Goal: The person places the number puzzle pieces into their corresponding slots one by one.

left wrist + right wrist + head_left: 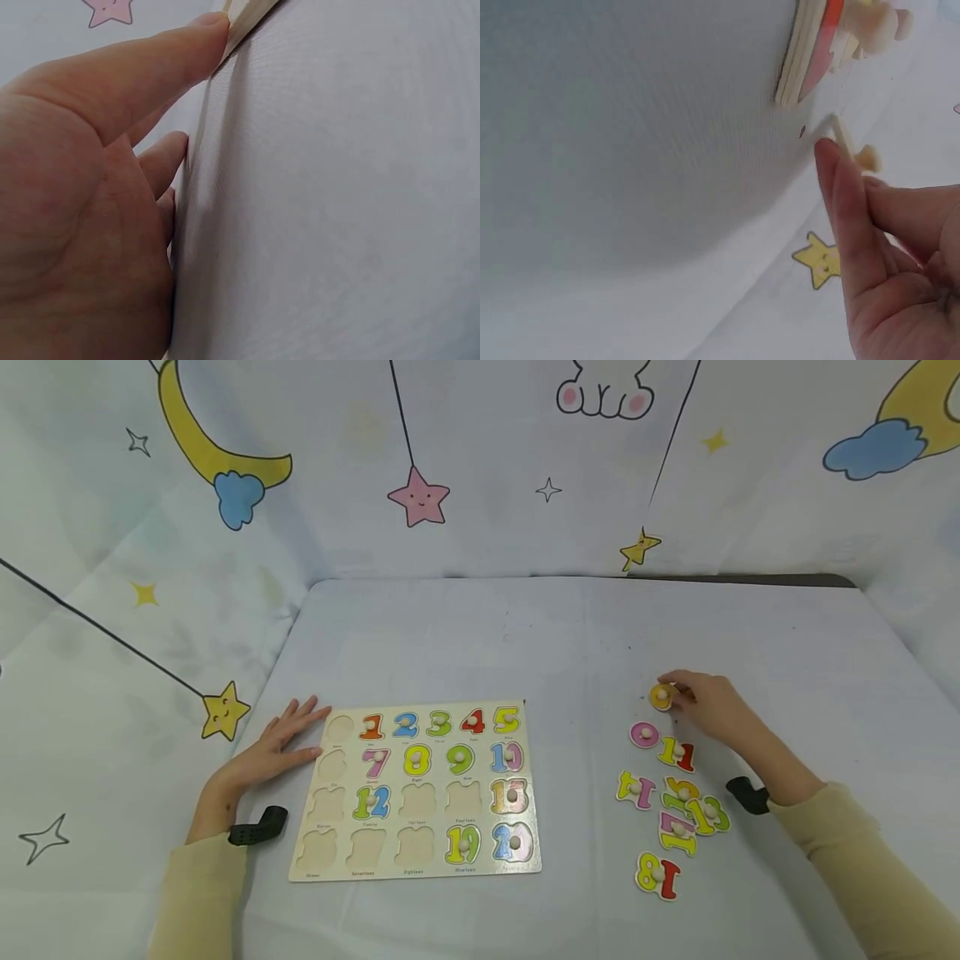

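My right hand [708, 706] pinches a small orange puzzle piece [659, 697] by its edge at the far end of the loose pieces. In the right wrist view, that piece [842, 136] is seen edge-on, its round knob facing away from the fingers; its full shape is partly hidden. At the left, my left hand [270, 749] rests with fingers spread, touching the left edge of a wooden number board [431, 785]. The left wrist view shows its thumb [150, 71] against the board's edge. Knobbed numbers fill many of the board's slots; several recesses are bare.
Below my right hand lie loose number pieces: a pink 0 [644, 735], an 11 [677, 754], a 14 [635, 790] and an 18 [657, 877]. Several others overlap, including a 17 [678, 833]. A white cloth covers the table [570, 660], and a patterned curtain stands behind.
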Motion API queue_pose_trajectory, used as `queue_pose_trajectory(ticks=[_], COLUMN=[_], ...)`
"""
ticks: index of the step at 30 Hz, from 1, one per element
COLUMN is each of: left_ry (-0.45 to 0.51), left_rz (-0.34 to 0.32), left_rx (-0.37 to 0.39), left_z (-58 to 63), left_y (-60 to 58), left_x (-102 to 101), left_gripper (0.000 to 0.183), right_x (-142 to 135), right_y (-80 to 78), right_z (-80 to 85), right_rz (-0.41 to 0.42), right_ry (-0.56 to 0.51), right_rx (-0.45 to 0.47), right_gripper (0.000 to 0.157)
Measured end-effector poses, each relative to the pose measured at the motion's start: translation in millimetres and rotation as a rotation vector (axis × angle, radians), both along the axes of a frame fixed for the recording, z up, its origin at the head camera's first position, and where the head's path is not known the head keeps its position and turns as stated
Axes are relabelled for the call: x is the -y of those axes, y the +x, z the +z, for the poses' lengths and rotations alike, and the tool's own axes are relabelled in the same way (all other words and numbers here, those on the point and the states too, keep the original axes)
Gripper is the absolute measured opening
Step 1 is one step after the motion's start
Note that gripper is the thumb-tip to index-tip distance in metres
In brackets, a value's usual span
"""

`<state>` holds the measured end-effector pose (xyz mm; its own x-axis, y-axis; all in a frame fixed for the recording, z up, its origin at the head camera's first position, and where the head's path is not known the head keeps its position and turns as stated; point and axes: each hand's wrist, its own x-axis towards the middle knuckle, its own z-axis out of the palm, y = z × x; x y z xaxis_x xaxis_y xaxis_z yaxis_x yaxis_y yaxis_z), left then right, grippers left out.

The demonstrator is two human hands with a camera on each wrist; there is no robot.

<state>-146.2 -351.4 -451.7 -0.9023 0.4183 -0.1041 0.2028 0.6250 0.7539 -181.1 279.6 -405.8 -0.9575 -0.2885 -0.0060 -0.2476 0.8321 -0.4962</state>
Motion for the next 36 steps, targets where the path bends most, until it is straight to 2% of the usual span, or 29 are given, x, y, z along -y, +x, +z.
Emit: queue_pose_trajectory(ticks=[3,8,12,14,15,20,22,25,27,29,32,36], left_ry=[0.006,-0.001,-0.019,-0.021,-0.018,-0.003,-0.006,-0.011,-0.015,-0.012,-0.019,-0.037], left_rz=[0.004,0.001,-0.001,0.003,0.004,-0.002,-0.006,0.0,0.004,0.009,0.009,0.006], left_rx=[0.006,0.008,0.005,0.014,0.016,0.012,0.01,0.015,0.014,0.008,0.0,0.008], left_z=[-0.1,0.5,4.7,14.1,19.6,23.7,23.4,37.3,38.6,34.4,21.1,6.3], left_y=[0.1,-0.2,-0.3,2.3,4.2,6.3,6.8,12.5,13.1,11.5,6.2,0.1], left_x=[0.2,0.9,-0.8,-7.1,-10.8,-14.1,-13.3,-20.7,-20.5,-18.6,-12.3,-1.3], left_gripper=[0.065,0.065,0.065,0.065,0.064,0.063,0.063,0.06,0.06,0.06,0.061,0.063], right_x=[-2.5,1.3,18.1,34.5,44.8,117.1,152.0,204.7,239.3,271.7,314.8,360.1], right_y=[0.0,-5.0,-13.3,-18.9,-22.0,-35.0,-37.2,-37.0,-36.1,-33.7,-26.5,-13.4], right_z=[3.1,8.9,14.8,18.4,20.7,29.4,31.9,35.1,33.3,28.3,17.8,8.3], right_rz=[-0.006,-0.075,-0.095,-0.075,-0.055,0.065,0.118,0.232,0.301,0.366,0.449,0.52], right_ry=[-0.022,-0.144,-0.264,-0.296,-0.305,-0.296,-0.307,-0.324,-0.319,-0.288,-0.227,-0.15], right_rx=[0.006,0.104,0.165,0.178,0.182,0.187,0.204,0.251,0.286,0.309,0.315,0.301], right_gripper=[0.024,0.02,0.028,0.029,0.029,0.02,0.015,0.013,0.014,0.016,0.017,0.015])
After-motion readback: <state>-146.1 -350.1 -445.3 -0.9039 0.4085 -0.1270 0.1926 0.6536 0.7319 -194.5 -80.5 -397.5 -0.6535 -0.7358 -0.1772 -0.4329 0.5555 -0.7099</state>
